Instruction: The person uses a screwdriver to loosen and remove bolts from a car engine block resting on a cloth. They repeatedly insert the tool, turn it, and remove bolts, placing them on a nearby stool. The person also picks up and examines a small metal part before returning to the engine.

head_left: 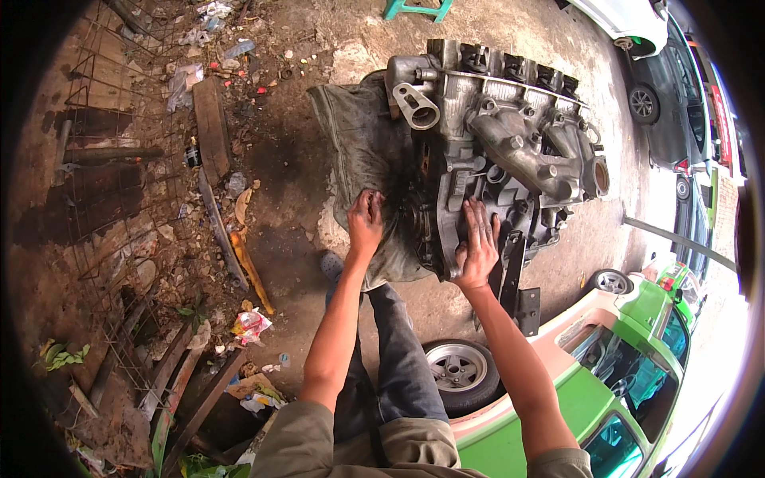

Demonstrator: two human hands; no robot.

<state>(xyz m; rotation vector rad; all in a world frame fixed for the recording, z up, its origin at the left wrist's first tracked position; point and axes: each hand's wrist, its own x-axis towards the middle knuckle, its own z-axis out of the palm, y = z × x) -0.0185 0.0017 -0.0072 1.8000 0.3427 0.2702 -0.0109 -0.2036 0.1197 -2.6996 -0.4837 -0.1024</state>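
A grimy metal car engine stands in front of me, with a cast manifold on its right side. My right hand lies against the near part of the engine, its fingers stretched out along the metal and its thumb apart. Left of the engine, my left hand is closed, fingers curled in above a dirty grey-green cloth. What those fingers hold, if anything, is hidden. The cloth spreads under the engine's left side. A dark metal bracket sticks out just right of my right hand.
A loose wheel lies near my legs, beside a green car with pinkish patches. To the left are wooden planks, wire mesh and scattered litter. A green stool stands beyond the engine; a dark car is parked at the right.
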